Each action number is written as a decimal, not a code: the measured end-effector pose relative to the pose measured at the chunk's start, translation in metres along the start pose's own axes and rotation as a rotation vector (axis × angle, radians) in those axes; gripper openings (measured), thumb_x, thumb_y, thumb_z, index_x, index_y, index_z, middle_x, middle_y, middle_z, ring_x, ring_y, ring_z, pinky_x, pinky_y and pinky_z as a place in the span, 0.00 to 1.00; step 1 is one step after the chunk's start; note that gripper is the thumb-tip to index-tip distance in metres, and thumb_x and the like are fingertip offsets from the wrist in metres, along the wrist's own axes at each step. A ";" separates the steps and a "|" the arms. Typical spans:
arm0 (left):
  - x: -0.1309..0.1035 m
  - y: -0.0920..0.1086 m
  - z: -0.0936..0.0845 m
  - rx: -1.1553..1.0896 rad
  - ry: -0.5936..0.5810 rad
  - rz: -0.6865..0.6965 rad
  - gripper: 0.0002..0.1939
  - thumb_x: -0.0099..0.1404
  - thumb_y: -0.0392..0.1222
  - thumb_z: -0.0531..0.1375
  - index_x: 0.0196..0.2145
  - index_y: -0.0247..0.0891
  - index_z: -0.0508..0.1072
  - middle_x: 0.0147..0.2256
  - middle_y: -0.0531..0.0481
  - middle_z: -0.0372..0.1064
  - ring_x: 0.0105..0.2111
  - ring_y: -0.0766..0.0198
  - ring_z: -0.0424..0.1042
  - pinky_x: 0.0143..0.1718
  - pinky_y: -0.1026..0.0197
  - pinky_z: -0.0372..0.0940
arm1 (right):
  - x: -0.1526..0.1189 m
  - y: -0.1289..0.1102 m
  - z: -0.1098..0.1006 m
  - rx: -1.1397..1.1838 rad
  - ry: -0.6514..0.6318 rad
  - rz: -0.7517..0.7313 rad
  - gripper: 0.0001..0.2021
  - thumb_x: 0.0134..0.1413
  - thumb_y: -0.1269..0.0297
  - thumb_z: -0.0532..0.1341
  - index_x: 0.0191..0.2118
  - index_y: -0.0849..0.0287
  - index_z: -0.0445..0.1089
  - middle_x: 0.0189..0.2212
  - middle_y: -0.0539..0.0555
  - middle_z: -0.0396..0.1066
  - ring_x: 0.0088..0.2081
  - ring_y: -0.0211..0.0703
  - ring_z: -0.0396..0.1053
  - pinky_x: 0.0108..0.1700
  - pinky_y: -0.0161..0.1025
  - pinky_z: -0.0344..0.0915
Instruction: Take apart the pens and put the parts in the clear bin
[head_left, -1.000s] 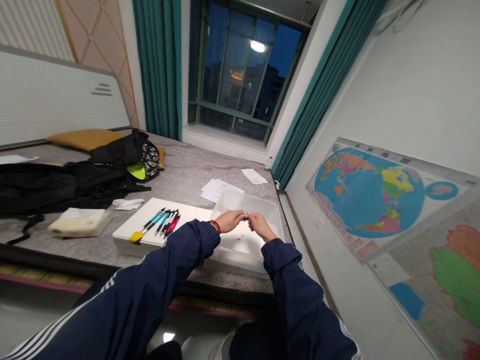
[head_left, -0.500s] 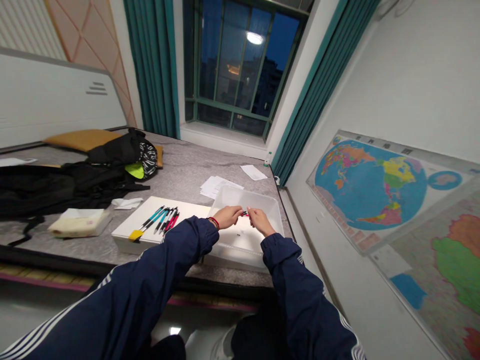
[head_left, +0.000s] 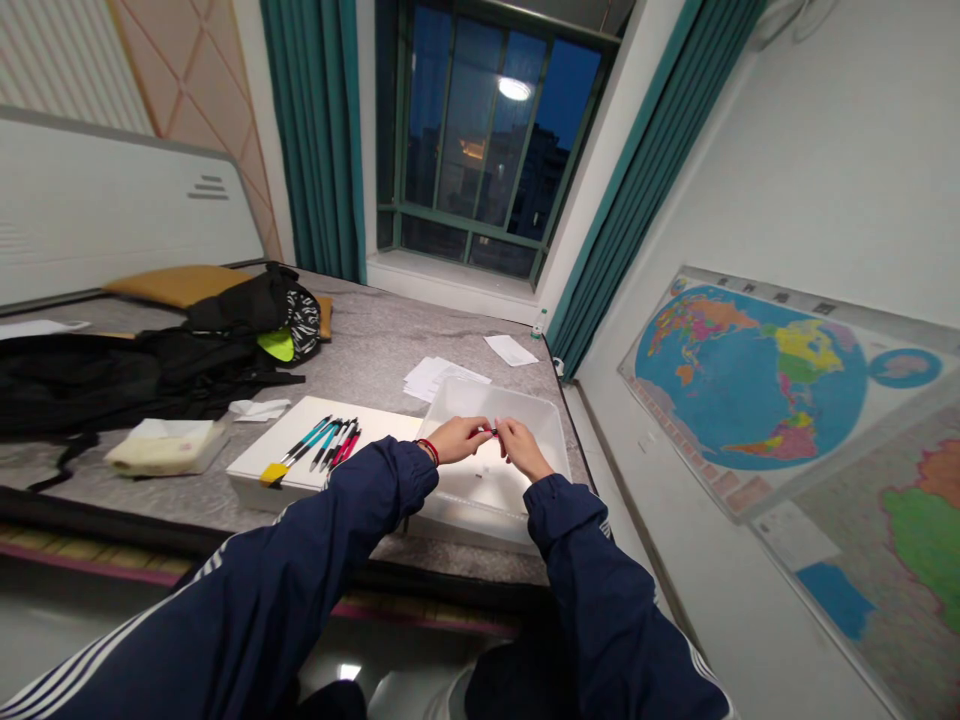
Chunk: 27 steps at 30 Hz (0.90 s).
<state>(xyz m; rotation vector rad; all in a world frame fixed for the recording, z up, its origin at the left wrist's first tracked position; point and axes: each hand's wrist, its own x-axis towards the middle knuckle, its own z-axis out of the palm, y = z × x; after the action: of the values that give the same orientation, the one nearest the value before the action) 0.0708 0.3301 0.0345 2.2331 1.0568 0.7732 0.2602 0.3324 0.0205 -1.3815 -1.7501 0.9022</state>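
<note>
The left hand point(head_left: 461, 440) and right hand point(head_left: 522, 448), pinched nearly closed, hold a small red-and-black piece point(head_left: 491, 433) over a translucent rectangular plastic box point(head_left: 517, 398) — red shows, unlike a second ago; handling seems ongoing.

Window point(head_left: 480, 150): green-framed, a round light point(head_left: 514, 89) reflected against deep-blue sky.
Curtains point(head_left: 319, 150): teal, hanging on both sides.
Right wall point(head_left: 847, 170): white, bearing a world map point(head_left: 739, 375).
Headboard point(head_left: 112, 200): white, before pinkish diamond panels point(head_left: 196, 75).
Floor point(head_left: 75, 615): glossy gray.
</note>
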 end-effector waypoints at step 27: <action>0.002 0.001 0.000 -0.028 0.066 -0.041 0.19 0.71 0.51 0.46 0.40 0.37 0.71 0.23 0.54 0.64 0.25 0.65 0.64 0.31 0.63 0.59 | 0.007 0.002 -0.002 -0.072 0.058 -0.090 0.18 0.61 0.51 0.50 0.26 0.57 0.61 0.16 0.46 0.61 0.18 0.33 0.59 0.22 0.30 0.57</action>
<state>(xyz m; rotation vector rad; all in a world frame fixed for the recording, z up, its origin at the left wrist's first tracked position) 0.0727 0.3314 0.0360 2.1690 1.1122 0.8448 0.2618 0.3397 0.0209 -1.3499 -1.8015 0.7502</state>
